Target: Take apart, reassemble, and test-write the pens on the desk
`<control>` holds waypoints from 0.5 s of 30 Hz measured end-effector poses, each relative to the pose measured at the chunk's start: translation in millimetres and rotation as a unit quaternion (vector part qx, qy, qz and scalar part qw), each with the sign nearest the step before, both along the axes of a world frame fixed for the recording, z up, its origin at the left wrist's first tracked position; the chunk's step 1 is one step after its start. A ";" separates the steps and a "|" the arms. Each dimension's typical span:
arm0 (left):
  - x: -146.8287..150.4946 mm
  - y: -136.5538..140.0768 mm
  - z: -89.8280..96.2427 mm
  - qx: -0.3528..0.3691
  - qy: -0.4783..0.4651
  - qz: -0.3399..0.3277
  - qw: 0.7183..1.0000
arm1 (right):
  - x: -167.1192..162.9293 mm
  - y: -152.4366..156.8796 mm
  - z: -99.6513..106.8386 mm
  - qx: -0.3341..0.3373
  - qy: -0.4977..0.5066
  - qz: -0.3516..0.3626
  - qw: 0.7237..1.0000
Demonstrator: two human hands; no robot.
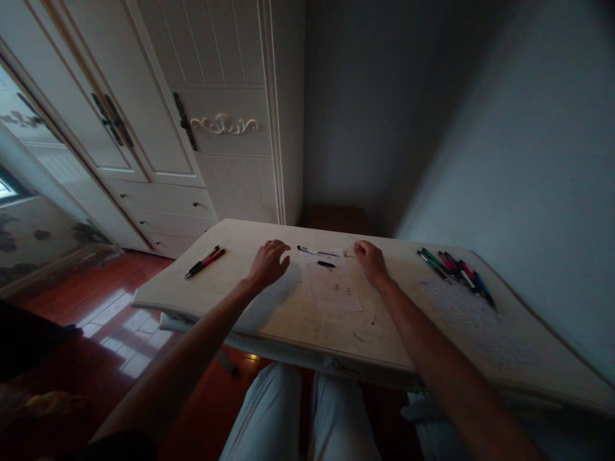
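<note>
Above the desk, my left hand [270, 263] is open, its thumb apart from the curved fingers and nothing visible in it. My right hand [369, 258] is closed, with fingertips pressed together; whatever they hold is too small to make out. Between the hands lie parts of a pen: a white-and-black barrel [306, 249], a thin dark refill [328, 255] and a short black grip piece [326, 264]. The refill and grip piece rest on a printed sheet of paper [331, 294].
Two pens [205, 262], one black and one red, lie on the desk's left side. Several coloured pens [456, 272] are grouped at the right, above another written sheet [475, 326]. A white wardrobe [230, 173] stands behind the desk [269, 320], with a wall [519, 160] on the right.
</note>
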State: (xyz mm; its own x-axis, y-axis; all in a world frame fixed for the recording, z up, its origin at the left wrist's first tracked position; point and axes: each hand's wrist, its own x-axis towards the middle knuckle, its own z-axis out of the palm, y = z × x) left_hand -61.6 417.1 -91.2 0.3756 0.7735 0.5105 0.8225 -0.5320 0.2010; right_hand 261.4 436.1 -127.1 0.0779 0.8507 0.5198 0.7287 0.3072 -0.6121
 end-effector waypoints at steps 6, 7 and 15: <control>58.8 35.1 -9.3 -0.055 0.016 -0.052 0.997 | -11.7 -1.9 1.1 0.054 -0.024 0.011 0.998; 59.6 40.5 -12.4 -0.067 0.012 -0.051 0.996 | -14.2 -2.5 1.6 0.056 -0.035 0.016 0.998; 44.5 62.9 -34.4 -0.120 -0.109 -0.071 0.984 | -28.6 -14.5 6.5 0.028 -0.150 0.019 0.988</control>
